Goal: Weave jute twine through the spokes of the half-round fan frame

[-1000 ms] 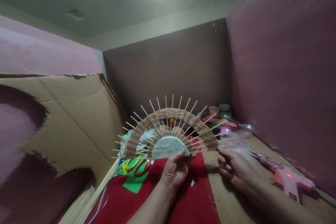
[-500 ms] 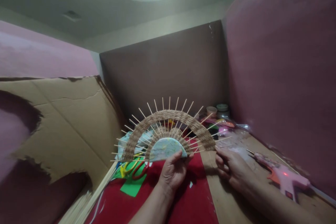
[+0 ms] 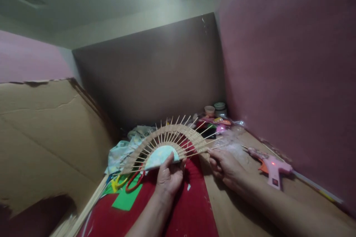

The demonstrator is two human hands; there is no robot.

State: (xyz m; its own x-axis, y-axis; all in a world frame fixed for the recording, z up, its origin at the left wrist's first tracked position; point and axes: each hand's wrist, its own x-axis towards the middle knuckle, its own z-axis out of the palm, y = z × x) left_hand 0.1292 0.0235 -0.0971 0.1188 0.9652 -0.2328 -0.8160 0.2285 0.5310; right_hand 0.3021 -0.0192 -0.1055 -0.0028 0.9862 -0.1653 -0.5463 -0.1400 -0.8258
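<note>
A half-round woven fan of thin sticks and braided strands is held up in front of me. Pale blue patterned fabric covers its half-circle centre, and stick ends stick out past the outer band. My left hand is closed on the lower middle edge, thumb lying over the fabric. At the right end of the outer band, my right hand pinches the corner between thumb and finger; its other fingers are curled. Whether that pinch also takes in a strand end cannot be made out.
A pink glue gun with a lit red light lies on the right. Scissors with red handles, green sheet and patterned cloth are at left, beside leaning cardboard. Jars and plastic-wrapped items stand behind.
The view has turned right. The fan has tipped back, so it looks flatter and its fabric centre brighter. Both hands keep their hold on it.
</note>
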